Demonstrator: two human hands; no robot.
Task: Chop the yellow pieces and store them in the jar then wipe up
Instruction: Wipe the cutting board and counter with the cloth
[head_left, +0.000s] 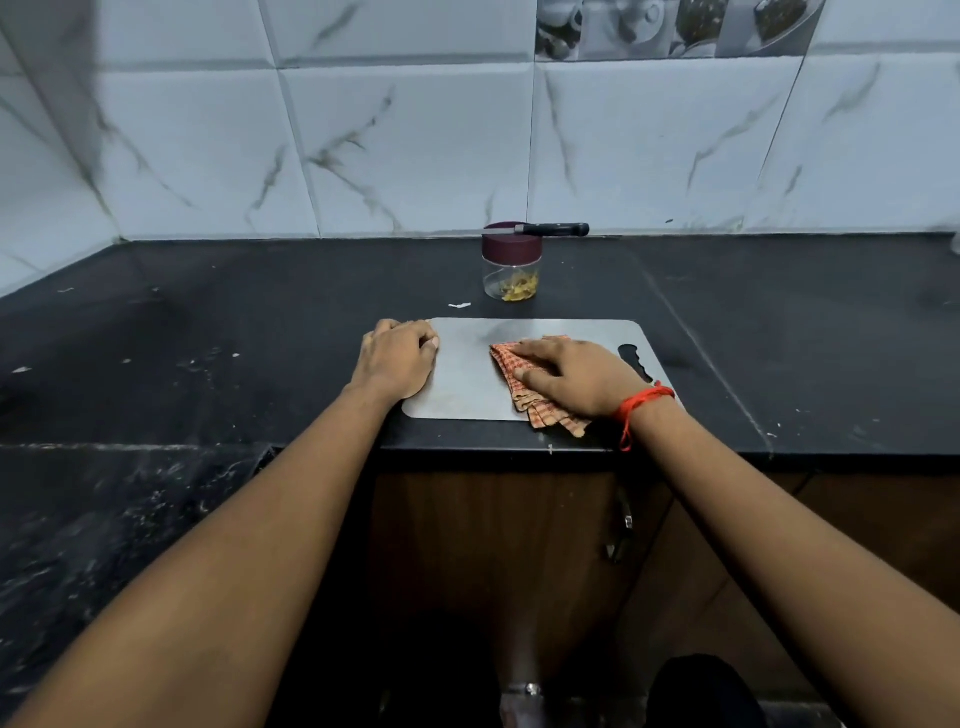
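Right, wiping step now: my R hand lies flat, fingers straight, pressing the folded cloth onto the steel board, approx at the board's 4 o'clock, w/ the cloth's near corner hanging off the board's 6 o'clock edge. My L hand has its fingers curled over the board's 10 o'clock corner, gripping it so it won't skate. Yellow pieces look dealt w/: they sit in the bottom of the jar at 12 beyond the board, apart from it, lid on and the knife laid across the lid, handle sticking out toward 3. To do this well, imo: firm even palm pressure, long overlapping passes from 3 to 9, and a clean fold of cloth for what looks like faint smearing near the board's 7 o'clock corner. Edges: the board's near side runs close to the counter front lip at 6, so sweeping toward me would prob. drop bits on the floor; better to push toward 12 or gather them in the cloth. Room: counter runs wide toward 9 and 3 w/ only specks on it, wall well back. A white scrap lies just off the board's far edge at 11, needs catching too. Main hazard is that knife balanced on the lid, so no bumping the jar.
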